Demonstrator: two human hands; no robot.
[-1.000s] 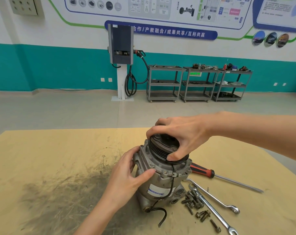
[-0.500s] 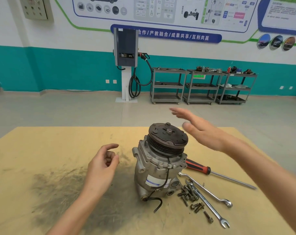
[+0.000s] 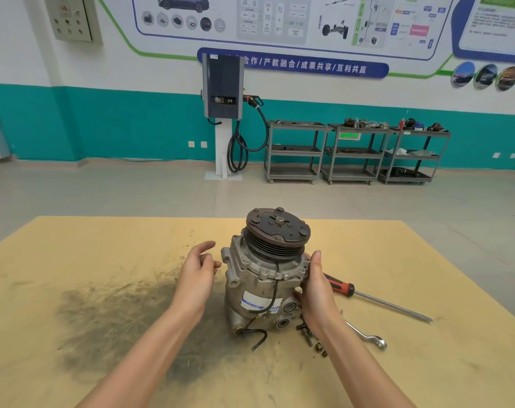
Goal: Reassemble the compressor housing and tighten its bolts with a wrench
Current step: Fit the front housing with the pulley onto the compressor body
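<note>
- Both hands have changed place over the last second: first one gripped the pulley and the other the body, then both lifted clear, and now the right hand [image 3: 316, 293] is back against the right flank of the compressor [image 3: 263, 278], thumb up along the flange and the fingers hidden behind the body, so whether it truly grasps cannot be told.
- The left hand [image 3: 196, 278] hovers just beside the left flank, fingers loosely curled, grasping nothing.
- The compressor stands tilted, pulley [image 3: 278, 235] uppermost, at the middle of the yellow table [image 3: 73, 260].
- Loose bolts [image 3: 308, 334] lie beside its base under the right wrist; a wrench [image 3: 368, 338] and a red-handled screwdriver [image 3: 377, 301] lie to the right.
- Judged step: steadying the housing before bolting. Doing it well likely means bracing both flanks, starting each bolt by finger, then tightening crosswise with the wrench.
</note>
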